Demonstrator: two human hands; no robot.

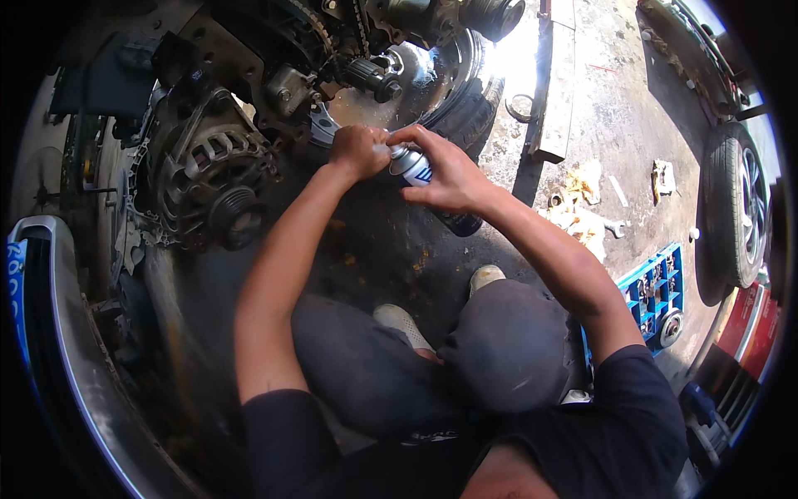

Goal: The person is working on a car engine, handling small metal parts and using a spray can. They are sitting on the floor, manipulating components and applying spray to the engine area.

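My right hand (445, 173) is wrapped round an aerosol spray can (412, 169) with a white and blue upper part, its index finger on the nozzle. The can's lower end looks dark. A whitish puff of spray or foam shows between the nozzle and my left hand (356, 152). That hand is closed in a fist just left of the can's top, and whatever it holds is hidden. Both hands are in front of an exposed engine. An alternator (220, 154) with a ribbed pulley (236, 218) sits to the left of my left hand.
Beyond my hands lies a tyre (474, 116), near a long beam (555, 108). To the right are crumpled rags (584, 181), a wrench (616, 228), a blue compartment tray (636, 291) of small parts, and a standing wheel (738, 208). A car bumper (62, 283) curves along the left.
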